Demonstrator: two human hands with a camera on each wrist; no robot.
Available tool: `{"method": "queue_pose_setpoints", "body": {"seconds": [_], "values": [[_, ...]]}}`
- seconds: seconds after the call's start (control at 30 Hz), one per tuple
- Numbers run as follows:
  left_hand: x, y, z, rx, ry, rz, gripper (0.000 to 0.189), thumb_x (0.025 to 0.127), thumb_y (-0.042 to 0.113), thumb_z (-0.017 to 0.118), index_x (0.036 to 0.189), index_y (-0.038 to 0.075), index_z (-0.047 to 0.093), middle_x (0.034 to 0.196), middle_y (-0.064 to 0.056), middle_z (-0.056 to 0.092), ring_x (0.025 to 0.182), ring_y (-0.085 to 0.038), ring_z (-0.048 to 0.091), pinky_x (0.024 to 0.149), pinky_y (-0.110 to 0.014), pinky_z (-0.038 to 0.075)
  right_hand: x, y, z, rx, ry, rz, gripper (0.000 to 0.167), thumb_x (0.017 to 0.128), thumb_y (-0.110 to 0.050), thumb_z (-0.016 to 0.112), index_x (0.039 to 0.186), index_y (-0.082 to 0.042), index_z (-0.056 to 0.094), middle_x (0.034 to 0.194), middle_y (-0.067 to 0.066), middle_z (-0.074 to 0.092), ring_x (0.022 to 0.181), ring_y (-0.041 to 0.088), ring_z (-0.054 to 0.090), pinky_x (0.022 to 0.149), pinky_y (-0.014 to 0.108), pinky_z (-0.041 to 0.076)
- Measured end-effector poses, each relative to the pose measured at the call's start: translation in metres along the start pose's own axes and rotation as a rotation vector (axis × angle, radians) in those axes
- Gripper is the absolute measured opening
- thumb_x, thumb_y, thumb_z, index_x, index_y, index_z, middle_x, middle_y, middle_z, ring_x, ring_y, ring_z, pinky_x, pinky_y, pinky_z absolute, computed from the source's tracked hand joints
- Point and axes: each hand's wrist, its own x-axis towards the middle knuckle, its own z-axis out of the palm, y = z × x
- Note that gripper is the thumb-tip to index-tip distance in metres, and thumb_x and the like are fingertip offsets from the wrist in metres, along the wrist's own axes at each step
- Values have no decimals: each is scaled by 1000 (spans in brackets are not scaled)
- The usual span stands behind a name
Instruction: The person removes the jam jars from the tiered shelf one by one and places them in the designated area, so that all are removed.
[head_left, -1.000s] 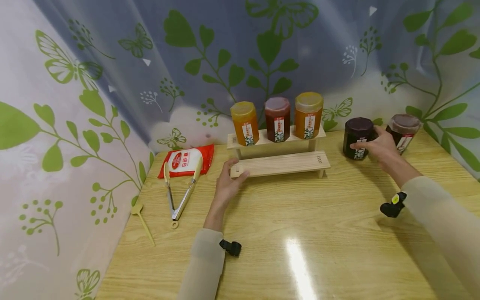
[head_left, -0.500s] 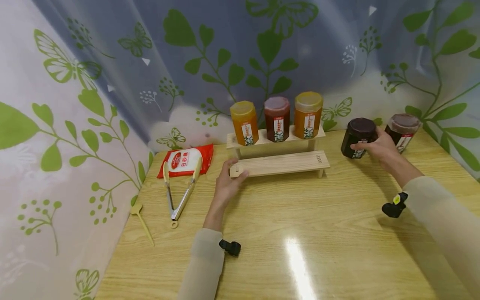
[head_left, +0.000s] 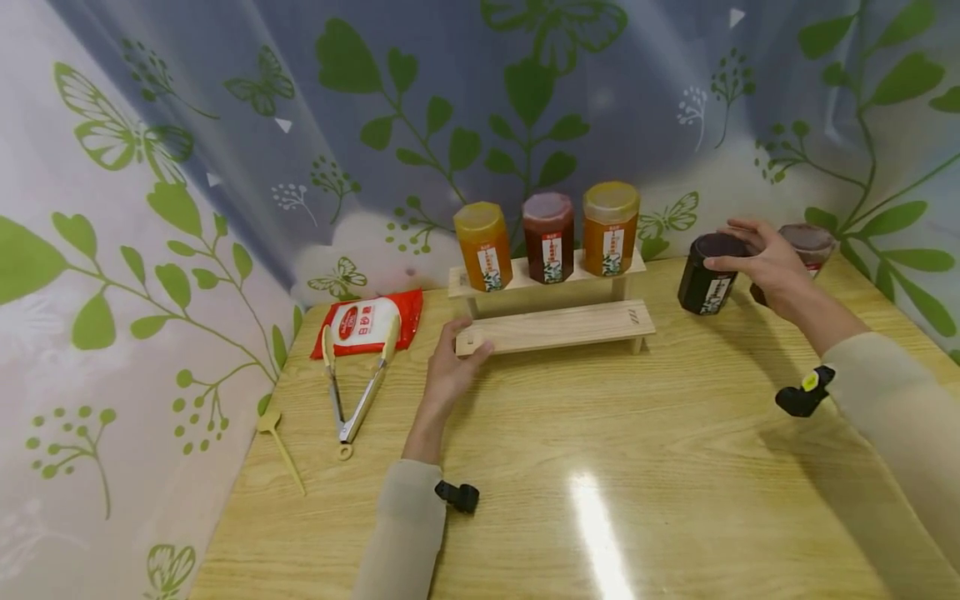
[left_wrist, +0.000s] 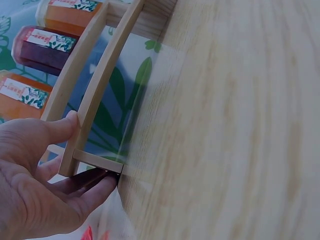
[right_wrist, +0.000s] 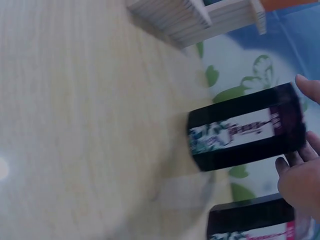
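A near-black, many-sided jar (head_left: 703,282) with a white printed label stands upright, right of a pale wooden two-tier stand (head_left: 555,328) — the right hand (head_left: 769,265) at its lid, fingers loosely spread. The stand sits level, its bare lower tier gripped at the left end by the left hand (head_left: 452,371).

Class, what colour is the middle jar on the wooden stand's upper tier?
The middle jar is dark red; the head view shows it best.

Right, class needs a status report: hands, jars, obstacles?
Left hand grips lower shelf at left end. Right hand at top of dark jar, hold unclear. Second jar close by, partly behind right hand.
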Motion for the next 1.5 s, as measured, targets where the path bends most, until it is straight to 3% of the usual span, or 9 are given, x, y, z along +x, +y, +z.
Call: {"method": "queue_pose_setpoints", "body": {"seconds": [0.33,0.63,1.07,1.33,1.5], "values": [[0,-1,0,-10,3,-2,57,98,32,75,148,25,50,163,-8,41,153,-32,31,121,-54,31,5,-38,4,26,-7,-112,81,101,-27,71,165,-25,23,170,-1,30,160,23,11,129,39,8],[0,0,-1,-21,-6,11,59,98,30,75,151,23,48,164,-7,40,155,-33,28,122,-54,29,5,-58,27,44,-100,-185,70,103,-21,68,161,-25,30,165,2,37,155,26,27,126,40,22],[0,0,-1,-26,5,28,58,97,28,76,149,20,50,162,-9,43,153,-34,31,121,-55,30,9,-78,69,81,-185,-183,76,101,-22,71,163,-17,28,165,10,34,153,32,28,124,54,22],[1,-2,-1,-15,0,24,59,97,30,76,150,21,50,162,-9,44,153,-35,31,120,-55,32,8,-78,96,99,-184,-163,85,97,-26,76,165,-21,24,160,12,38,146,30,37,118,56,29],[2,-1,-1,-8,3,15,58,97,31,76,149,23,50,162,-8,43,153,-35,31,120,-55,33,10,-80,113,123,-130,-162,89,95,-26,79,164,-20,24,157,11,41,142,28,42,117,53,34]]}}
